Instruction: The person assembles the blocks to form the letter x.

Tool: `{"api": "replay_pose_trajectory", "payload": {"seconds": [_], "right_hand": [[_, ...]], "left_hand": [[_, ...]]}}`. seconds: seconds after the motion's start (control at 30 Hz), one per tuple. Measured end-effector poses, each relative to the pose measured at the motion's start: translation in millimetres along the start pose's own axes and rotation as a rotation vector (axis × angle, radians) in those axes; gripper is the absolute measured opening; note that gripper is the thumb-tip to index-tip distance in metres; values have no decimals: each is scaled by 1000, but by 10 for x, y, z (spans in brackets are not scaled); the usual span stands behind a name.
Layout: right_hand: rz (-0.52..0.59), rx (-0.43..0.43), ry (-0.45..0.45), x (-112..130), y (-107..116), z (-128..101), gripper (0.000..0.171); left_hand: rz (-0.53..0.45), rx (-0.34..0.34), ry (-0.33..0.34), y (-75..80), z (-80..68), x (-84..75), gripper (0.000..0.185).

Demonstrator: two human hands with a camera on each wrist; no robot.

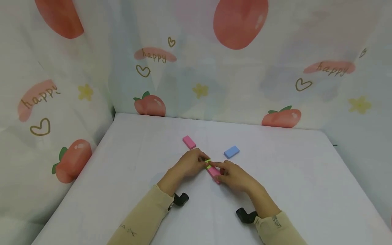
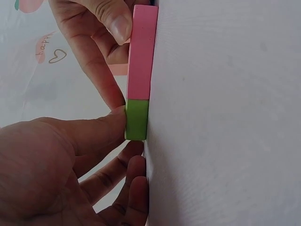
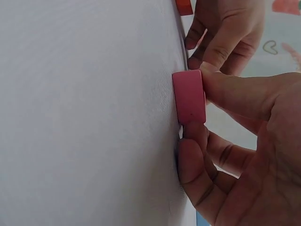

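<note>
Fingers (image 1: 211,164) on white table (image 1: 122,177)

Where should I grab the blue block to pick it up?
Pinch the blue block by its two long sides, coming straight down from above. It lies flat and alone on the white table, so a hand probably fits on both sides.

Bright, even, diffuse light; shadows faint and soft under hands (image 1: 214,168). No glare. Head view slightly soft, wide-angle bending at edges. Wrist views sharp close up, backdrop blurred.
</note>
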State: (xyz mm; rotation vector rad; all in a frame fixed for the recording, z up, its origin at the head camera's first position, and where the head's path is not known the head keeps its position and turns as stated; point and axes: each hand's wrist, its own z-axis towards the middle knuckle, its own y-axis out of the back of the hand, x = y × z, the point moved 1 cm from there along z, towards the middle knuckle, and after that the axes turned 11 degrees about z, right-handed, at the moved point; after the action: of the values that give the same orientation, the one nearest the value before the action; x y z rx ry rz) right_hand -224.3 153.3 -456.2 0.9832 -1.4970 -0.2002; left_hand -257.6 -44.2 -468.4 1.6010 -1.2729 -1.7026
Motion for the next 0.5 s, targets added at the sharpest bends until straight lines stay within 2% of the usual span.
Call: {"api": "replay_pose_trajectory", "payload": {"seconds": [0.2,0.5], "right_hand": [[16,-6,-8,-39,-40,6,52],[37,-25,-3,-48,-18,37,49]], "left_hand": [[3,12,-6,-29,-12,16,20],[14,15,-9,17,-18,-19,21]]}}
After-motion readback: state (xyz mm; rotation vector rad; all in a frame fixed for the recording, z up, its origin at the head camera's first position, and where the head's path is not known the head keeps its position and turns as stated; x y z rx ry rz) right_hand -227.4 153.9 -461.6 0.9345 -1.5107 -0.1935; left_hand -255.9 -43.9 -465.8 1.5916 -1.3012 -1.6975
